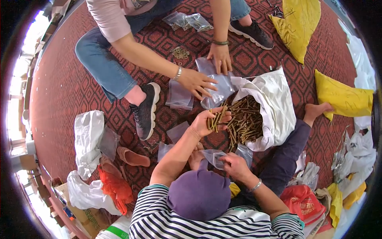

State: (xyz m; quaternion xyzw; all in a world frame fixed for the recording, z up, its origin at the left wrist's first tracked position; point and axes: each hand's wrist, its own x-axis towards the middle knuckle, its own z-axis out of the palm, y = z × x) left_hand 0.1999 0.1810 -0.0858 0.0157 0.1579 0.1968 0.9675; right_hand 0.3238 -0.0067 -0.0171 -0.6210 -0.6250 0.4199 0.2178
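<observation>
My left hand (pixel 209 122) is palm up, fingers curled round a handful of long brass-coloured screws (pixel 215 121). It is beside the mouth of a white sack (pixel 274 101), rolled open and full of more such screws (pixel 247 121). Nearer me, my right hand (pixel 235 165) pinches the edge of a clear plastic bag (pixel 215 157). Across from me sits another person, whose left hand (pixel 220 57) and right hand (pixel 196 82) rest spread on flat clear bags (pixel 219 85).
Washers (pixel 179 53) lie in a small pile near filled clear bags (pixel 188 22). Yellow sacks (pixel 344 95) stand at the right. To the left are pink slippers (pixel 133 157), a white sack (pixel 88 139) and a red mesh bag (pixel 115 185). A red bag (pixel 303 203) is at lower right.
</observation>
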